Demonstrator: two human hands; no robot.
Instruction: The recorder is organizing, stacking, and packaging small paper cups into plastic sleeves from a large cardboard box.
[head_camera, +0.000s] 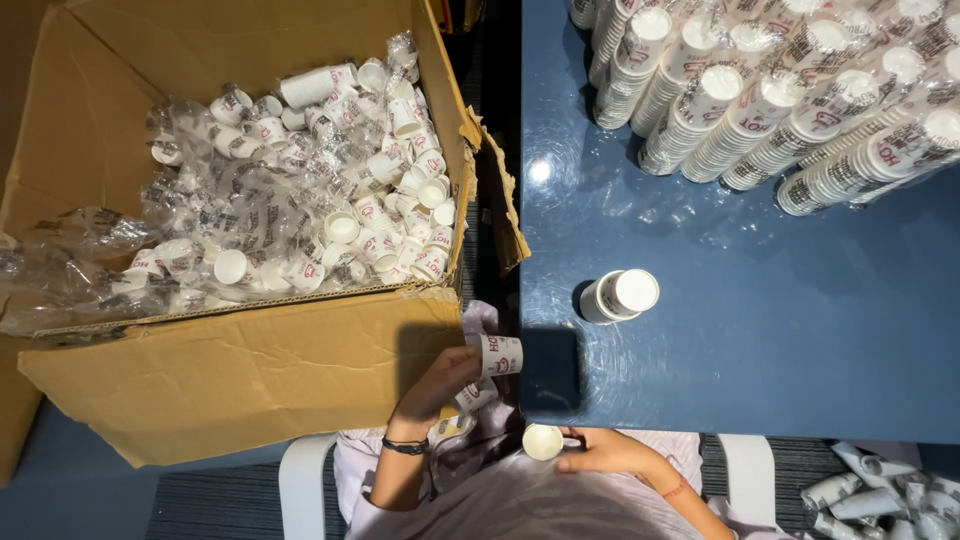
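Two hands are seen from the head camera, near the bottom of the view, just below the near edge of a blue table (740, 350). A small white paper cup (500, 355) with red print is held on its side by the left hand (440, 385); the fingers are curled round its base end, with the rim end pointing right towards the table edge. More cups seem to be tucked under the same hand, though that cannot be made out clearly. A second cup (543, 441) is gripped by the right hand (605, 452), the fingertips closed on its side and the open mouth turned up to the camera.

On the table, a short stack of cups (620, 295) lies alone, well apart from both hands. Wrapped sleeves of cups (790, 90) are piled at the far right. To the left, a large cardboard box (250, 370) is filled with loose cups and clear plastic wrap (200, 215). Further cups (880, 495) are scattered on the floor at the near right.
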